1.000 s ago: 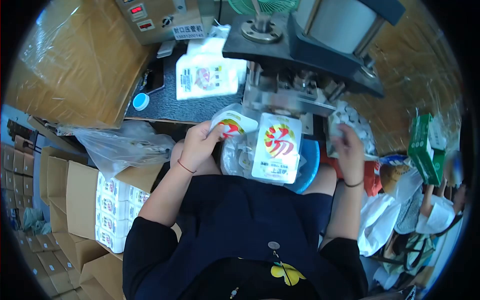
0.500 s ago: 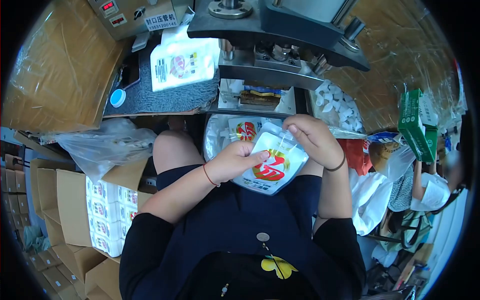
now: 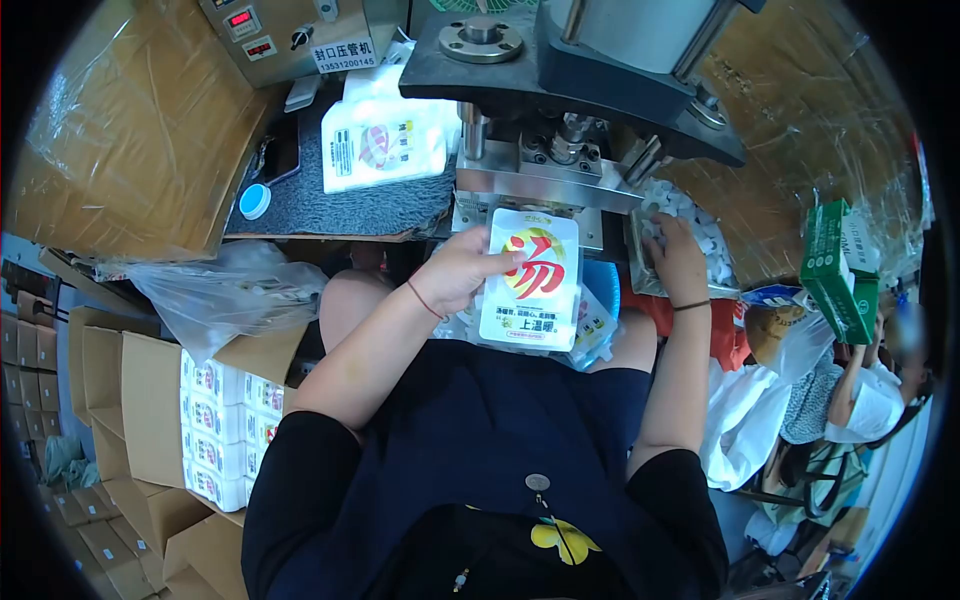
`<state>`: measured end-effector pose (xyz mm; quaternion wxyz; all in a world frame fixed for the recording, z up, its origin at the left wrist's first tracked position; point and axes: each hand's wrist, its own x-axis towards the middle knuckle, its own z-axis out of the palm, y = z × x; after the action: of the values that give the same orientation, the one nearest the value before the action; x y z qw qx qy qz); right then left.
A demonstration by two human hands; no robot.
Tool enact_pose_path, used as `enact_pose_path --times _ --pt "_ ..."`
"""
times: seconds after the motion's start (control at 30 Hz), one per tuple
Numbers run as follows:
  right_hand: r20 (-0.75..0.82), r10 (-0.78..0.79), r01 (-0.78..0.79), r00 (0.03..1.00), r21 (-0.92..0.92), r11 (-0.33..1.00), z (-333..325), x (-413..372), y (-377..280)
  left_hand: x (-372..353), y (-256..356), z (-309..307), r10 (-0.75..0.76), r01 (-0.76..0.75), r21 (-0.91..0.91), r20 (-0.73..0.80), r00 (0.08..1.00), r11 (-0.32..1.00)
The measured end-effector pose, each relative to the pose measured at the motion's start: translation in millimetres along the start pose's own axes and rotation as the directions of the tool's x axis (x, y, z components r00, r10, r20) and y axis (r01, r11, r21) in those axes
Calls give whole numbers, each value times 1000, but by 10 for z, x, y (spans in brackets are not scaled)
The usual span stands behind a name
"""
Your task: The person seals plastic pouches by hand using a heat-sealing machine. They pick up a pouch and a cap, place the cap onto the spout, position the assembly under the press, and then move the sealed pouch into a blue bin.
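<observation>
My left hand (image 3: 456, 272) grips a white pouch (image 3: 530, 290) by its left edge, thumb on the front. The pouch is held upright, with red characters over a yellow-green round print. My right hand (image 3: 679, 262) reaches into a bin of small white plastic spouts (image 3: 705, 240), fingers apart among the pieces. Below the held pouch, more pouches (image 3: 597, 325) lie in a blue container (image 3: 603, 285) on my lap, partly hidden. Just behind the held pouch is the metal press (image 3: 550, 187).
On the blue-grey mat (image 3: 390, 208) lie white pouches (image 3: 385, 150), a blue-lidded cap (image 3: 255, 201) and a phone (image 3: 281, 158). A control box (image 3: 285, 40) stands behind. At left, a carton (image 3: 150, 420) holds packed pouches. A green box (image 3: 838, 270) and another person (image 3: 865, 395) are at right.
My right hand has let go of the pouch and moved right into the spout bin. My left hand has raised the pouch and turned it upright towards the press. The view has shifted slightly.
</observation>
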<state>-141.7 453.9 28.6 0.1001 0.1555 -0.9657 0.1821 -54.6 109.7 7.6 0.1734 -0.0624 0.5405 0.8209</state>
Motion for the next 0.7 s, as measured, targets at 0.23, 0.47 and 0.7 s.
enact_pose_path --times 0.23,0.47,0.7 --pt "-192 -52 30 980 -116 993 91 -55 19 90 572 -1029 837 30 982 141 529 -185" --pt "-476 45 83 878 244 966 -201 -278 -160 -537 229 -976 633 -109 980 189 751 -164" --pt "-130 -127 179 983 566 805 -180 -335 -1003 -652 147 -442 481 -283 726 -74 873 626"
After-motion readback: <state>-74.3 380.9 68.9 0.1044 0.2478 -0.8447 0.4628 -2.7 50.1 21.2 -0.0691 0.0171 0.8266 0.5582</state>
